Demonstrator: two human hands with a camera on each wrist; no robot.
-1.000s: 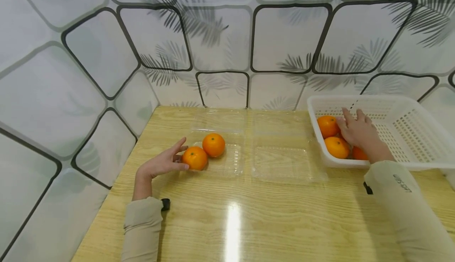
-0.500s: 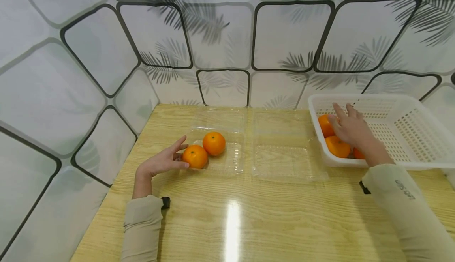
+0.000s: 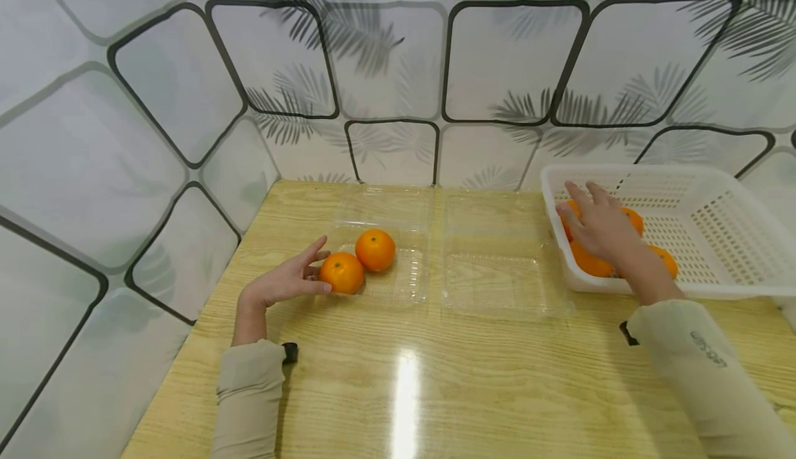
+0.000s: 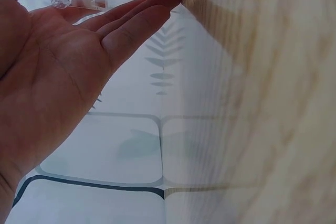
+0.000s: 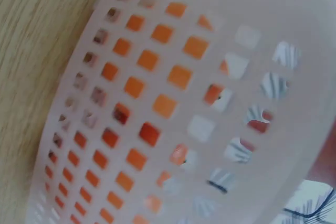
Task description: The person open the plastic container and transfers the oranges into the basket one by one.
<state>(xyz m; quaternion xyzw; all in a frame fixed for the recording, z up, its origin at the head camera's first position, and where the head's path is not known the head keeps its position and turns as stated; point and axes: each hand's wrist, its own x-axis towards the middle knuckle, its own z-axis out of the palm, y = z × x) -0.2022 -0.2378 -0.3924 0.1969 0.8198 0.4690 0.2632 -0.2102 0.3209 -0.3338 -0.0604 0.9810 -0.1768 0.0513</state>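
Two oranges, a front one [image 3: 342, 274] and a back one [image 3: 375, 250], sit in the left clear plastic clamshell box [image 3: 407, 286]. My left hand [image 3: 282, 283] is at that box's left side, thumb and fingers spread around the near corner. The left wrist view shows straight fingers [image 4: 139, 27] against the clear plastic. My right hand [image 3: 606, 231] reaches into a white basket [image 3: 734, 287], fingers spread over an orange at the back left, which it partly hides. Several oranges lie around it, including one orange [image 3: 664, 260] to its right. The right wrist view mostly shows the basket's perforated wall [image 5: 231, 19].
A second clear clamshell box [image 3: 491, 286], lid laid back, lies between the left box and the basket. The wooden table [image 3: 348, 390] meets a patterned wall covering [image 3: 392, 65] at the back and left.
My right hand has moved left within the basket, over the back-left orange. Oranges once hidden under it now show on its right. The left hand stays in place.
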